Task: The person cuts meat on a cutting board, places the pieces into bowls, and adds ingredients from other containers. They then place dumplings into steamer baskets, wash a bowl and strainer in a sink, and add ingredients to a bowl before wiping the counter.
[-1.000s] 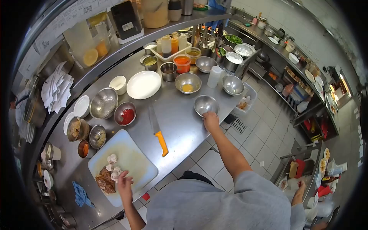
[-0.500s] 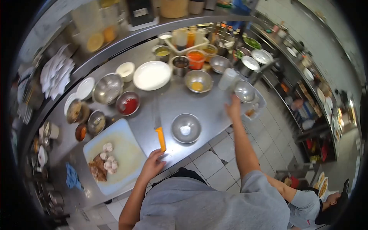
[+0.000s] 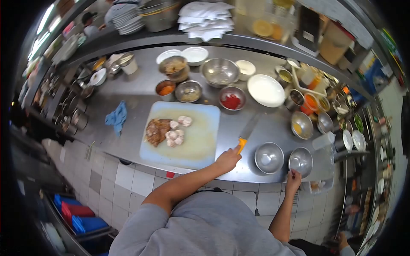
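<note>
My left hand (image 3: pixel 228 160) is closed on the orange handle of a knife (image 3: pixel 250 128), whose blade points away from me on the steel counter. At the front right, my right hand (image 3: pixel 293 180) pinches the near rim of a small steel bowl (image 3: pixel 301 162). Another steel bowl (image 3: pixel 269 158) sits between my hands. Left of the knife lies a pale cutting board (image 3: pixel 196 149), bearing browned meat (image 3: pixel 156 130) and whitish pieces (image 3: pixel 174 138).
Behind the board stand a bowl of red sauce (image 3: pixel 232 99), a large steel bowl (image 3: pixel 220 72) and a white oval plate (image 3: pixel 266 91). A blue cloth (image 3: pixel 116 117) lies left. A squeeze bottle (image 3: pixel 323 141) is at right. Another person's hand (image 3: pixel 343 241) shows at lower right.
The view has swung left. My left hand has closed on the knife handle. My right hand now grips the small steel bowl, which stands closer to the other empty bowl.
</note>
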Action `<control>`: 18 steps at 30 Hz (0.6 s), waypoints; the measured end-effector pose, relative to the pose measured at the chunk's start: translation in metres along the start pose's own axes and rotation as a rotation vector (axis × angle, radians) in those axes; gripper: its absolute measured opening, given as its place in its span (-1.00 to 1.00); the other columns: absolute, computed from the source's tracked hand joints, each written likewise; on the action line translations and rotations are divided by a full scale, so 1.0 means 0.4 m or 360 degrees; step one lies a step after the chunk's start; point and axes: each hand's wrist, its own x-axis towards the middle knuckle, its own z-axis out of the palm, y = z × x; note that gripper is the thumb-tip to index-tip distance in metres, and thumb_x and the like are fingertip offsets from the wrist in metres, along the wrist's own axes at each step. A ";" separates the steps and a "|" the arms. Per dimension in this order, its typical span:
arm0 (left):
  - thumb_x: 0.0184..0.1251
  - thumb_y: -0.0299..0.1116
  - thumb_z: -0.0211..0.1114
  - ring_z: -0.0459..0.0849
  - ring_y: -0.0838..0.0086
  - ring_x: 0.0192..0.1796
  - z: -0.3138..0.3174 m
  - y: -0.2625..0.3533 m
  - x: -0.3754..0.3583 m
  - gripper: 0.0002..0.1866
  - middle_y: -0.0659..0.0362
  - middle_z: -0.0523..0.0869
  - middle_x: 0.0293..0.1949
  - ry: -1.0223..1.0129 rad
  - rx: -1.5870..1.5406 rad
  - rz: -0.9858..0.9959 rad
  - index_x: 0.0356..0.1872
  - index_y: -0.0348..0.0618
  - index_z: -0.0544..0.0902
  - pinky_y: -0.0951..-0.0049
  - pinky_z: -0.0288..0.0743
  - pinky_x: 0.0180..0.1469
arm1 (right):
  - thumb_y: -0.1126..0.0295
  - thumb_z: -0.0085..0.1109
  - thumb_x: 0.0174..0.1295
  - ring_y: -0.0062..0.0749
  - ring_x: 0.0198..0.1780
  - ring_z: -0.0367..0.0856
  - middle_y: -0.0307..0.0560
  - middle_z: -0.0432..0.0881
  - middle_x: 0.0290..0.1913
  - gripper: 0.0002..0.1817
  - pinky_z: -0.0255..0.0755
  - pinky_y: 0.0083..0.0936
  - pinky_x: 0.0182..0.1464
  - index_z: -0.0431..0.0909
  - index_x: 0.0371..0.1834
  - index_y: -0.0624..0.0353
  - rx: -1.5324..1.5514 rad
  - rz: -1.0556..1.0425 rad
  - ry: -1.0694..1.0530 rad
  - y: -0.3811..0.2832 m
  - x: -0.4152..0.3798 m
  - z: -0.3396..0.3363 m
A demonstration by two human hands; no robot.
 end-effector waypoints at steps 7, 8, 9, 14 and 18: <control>0.28 -0.42 0.09 0.57 0.05 0.06 -0.030 -0.088 -0.001 -0.78 -0.17 0.45 0.31 0.0215 0.0124 -0.0214 -0.21 -0.27 0.66 0.14 0.53 0.08 | 0.56 0.23 0.24 -0.30 -0.14 0.61 -0.01 0.63 -0.10 -0.75 0.52 -0.43 -0.07 0.65 -0.01 0.24 0.0253 -0.0256 -0.0278 -0.028 0.002 0.047; 0.27 -0.42 0.13 0.55 0.03 0.11 -0.021 -0.096 -0.003 -0.78 -0.16 0.44 0.31 0.0334 0.0131 -0.0184 -0.18 -0.25 0.67 0.13 0.51 0.12 | 0.56 0.23 0.24 -0.30 -0.14 0.61 -0.01 0.63 -0.10 -0.75 0.52 -0.43 -0.07 0.65 -0.01 0.24 0.0270 -0.0297 -0.0318 -0.036 -0.002 0.050; 0.25 -0.42 0.16 0.52 0.01 0.17 -0.012 -0.108 -0.013 -0.77 -0.16 0.44 0.32 0.0451 0.0142 -0.0150 -0.14 -0.23 0.68 0.12 0.49 0.16 | 0.58 0.21 0.24 -0.38 -0.19 0.60 -0.04 0.63 -0.08 -0.72 0.53 -0.47 -0.13 0.64 0.02 0.23 0.0387 -0.0027 -0.0338 -0.056 -0.008 0.038; 0.16 -0.43 0.30 0.45 0.00 0.29 -0.100 -0.085 -0.159 -0.69 -0.11 0.44 0.32 0.0676 -0.0152 0.0038 -0.03 -0.20 0.68 0.11 0.42 0.26 | 0.58 0.15 0.27 -0.63 -0.41 0.41 -0.21 0.54 -0.23 -0.70 0.39 -0.60 -0.35 0.61 0.08 0.21 0.0359 -0.0063 -0.0255 -0.108 0.006 0.046; 0.23 -0.43 0.33 0.43 0.07 0.32 -0.165 -0.129 -0.328 -0.71 -0.03 0.49 0.28 0.0639 -0.0547 0.0010 0.00 -0.18 0.67 0.15 0.40 0.29 | 0.60 0.13 0.26 -0.69 -0.42 0.37 -0.36 0.45 -0.41 -0.72 0.28 -0.66 -0.39 0.62 0.03 0.18 0.0542 -0.0260 -0.0388 -0.261 -0.004 0.105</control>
